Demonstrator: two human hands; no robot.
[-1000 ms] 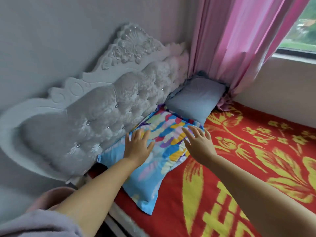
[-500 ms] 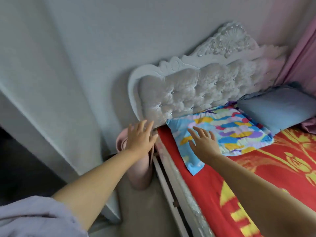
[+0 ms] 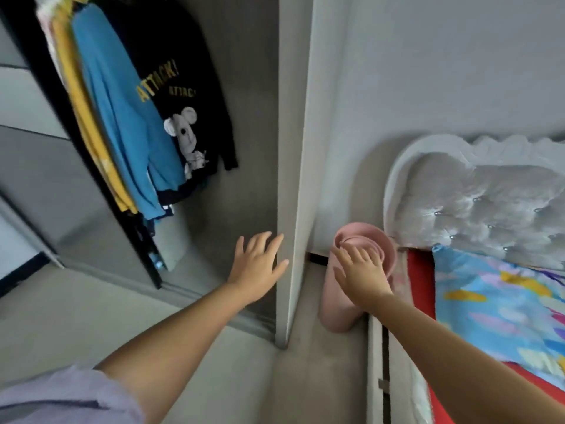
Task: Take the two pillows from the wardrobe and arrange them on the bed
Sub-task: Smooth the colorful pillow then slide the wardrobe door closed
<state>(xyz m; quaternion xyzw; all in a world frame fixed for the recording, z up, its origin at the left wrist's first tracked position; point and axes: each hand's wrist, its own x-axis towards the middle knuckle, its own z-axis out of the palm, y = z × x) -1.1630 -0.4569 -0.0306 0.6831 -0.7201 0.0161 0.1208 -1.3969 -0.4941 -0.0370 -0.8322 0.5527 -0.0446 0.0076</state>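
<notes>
A colourful blue patterned pillow lies on the red bed cover at the right, against the white tufted headboard. The open wardrobe fills the left half of the view, with clothes hanging inside. My left hand is empty with fingers spread, in front of the wardrobe's white side panel. My right hand is also empty and spread, held over a pink rolled mat beside the bed. The grey pillow is out of view.
Yellow, blue and black garments hang in the wardrobe. A black sliding door frame stands at the left. The pink roll stands on the grey floor in the narrow gap between wardrobe panel and bed frame.
My view has swung left from the bed to the wardrobe. Both hands left the colourful pillow and moved left with it; the grey pillow dropped out of sight.
</notes>
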